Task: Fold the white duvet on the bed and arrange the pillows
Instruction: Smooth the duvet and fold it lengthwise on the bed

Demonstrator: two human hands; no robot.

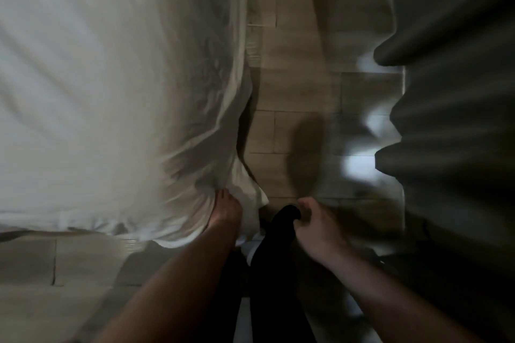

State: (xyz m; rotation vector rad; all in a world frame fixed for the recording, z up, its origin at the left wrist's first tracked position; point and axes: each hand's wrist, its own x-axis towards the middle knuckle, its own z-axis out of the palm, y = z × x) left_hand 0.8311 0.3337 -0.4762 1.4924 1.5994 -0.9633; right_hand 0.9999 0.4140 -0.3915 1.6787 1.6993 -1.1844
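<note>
The white duvet [111, 86] covers the bed and fills the left of the blurred head view, its corner hanging down toward the floor. My left hand [226, 210] is closed on that near corner, where the cloth bunches into folds. My right hand [316, 221] hangs free to the right of it with the fingers curled in and nothing visible in them, beside my dark-clothed leg [278, 253]. No pillows are in view.
A strip of pale wood-plank floor [295, 97] runs between the bed's edge and a dark pleated curtain [451, 92] on the right. More floor shows at the lower left, in front of the bed.
</note>
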